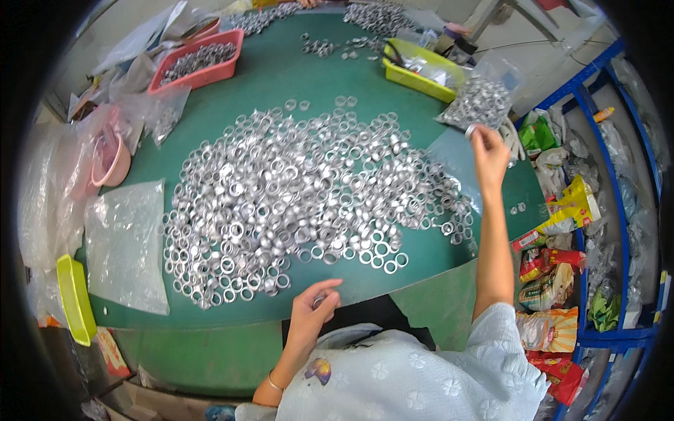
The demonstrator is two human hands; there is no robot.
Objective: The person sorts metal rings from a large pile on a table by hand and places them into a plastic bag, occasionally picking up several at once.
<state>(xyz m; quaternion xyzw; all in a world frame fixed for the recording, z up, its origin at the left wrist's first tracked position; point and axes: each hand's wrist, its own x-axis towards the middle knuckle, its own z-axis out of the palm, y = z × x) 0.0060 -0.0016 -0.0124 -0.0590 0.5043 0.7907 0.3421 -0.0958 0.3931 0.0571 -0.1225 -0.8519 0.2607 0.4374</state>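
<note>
Right hand [491, 154] pinches one metal ring [470, 130] just beside one ring-filled clear bag [481, 102]. Left hand [312, 312] curled round probably one small round part [319, 301], mostly hidden. Step, judged: handling rings singly; next move calls for light fingertip control. Ring pile [281, 189] beyond left hand, too many to count. Two yellow-green trays: one [420, 83] beyond right hand, one [74, 302] far left of left hand.

Silvery rings [303, 184], dark green tabletop [277, 74]
</note>
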